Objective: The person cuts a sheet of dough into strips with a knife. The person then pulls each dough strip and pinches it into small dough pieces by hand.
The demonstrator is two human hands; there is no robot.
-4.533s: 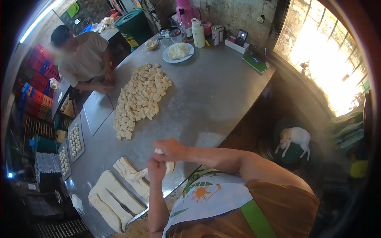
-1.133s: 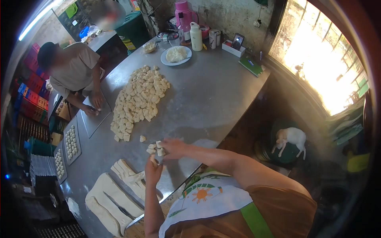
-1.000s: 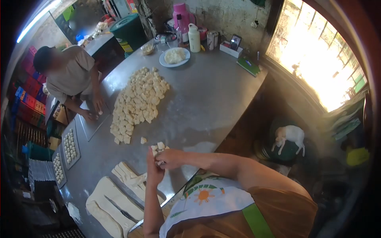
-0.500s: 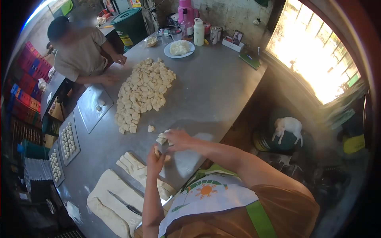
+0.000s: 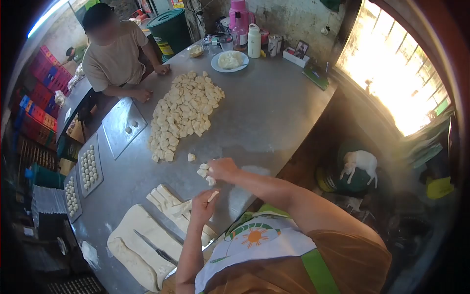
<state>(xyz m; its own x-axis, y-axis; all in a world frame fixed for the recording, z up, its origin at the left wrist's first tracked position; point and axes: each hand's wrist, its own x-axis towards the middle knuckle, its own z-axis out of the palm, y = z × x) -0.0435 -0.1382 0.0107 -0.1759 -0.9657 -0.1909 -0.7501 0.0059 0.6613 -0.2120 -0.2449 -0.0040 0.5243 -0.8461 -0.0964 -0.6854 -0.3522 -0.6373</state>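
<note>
Near the table's front edge, my left hand (image 5: 202, 208) is closed around a pale strip of dough (image 5: 213, 196), whose end sticks out past the fingers. Just beyond it, my right hand (image 5: 223, 170) has its fingers bent against a few small cut dough pieces (image 5: 202, 170). Another dough piece (image 5: 211, 181) sits just below that hand. Several long dough strips (image 5: 166, 201) lie beside my left wrist. To their left is a large flat dough sheet (image 5: 142, 230) with a knife (image 5: 154, 246) resting on it. One loose dough piece (image 5: 191, 157) lies apart.
A big heap of cut dough pieces (image 5: 183, 112) covers the middle of the metal table (image 5: 264, 112). Trays (image 5: 90, 169) with dough balls stand at the left. Across the table is another person (image 5: 120, 59). A plate (image 5: 215, 62), bottles and a thermos stand at the back.
My hands have moved apart, and the grey blade-like thing between them no longer shows there. The view has shifted slightly. The other person's hands now rest at the table edge.
</note>
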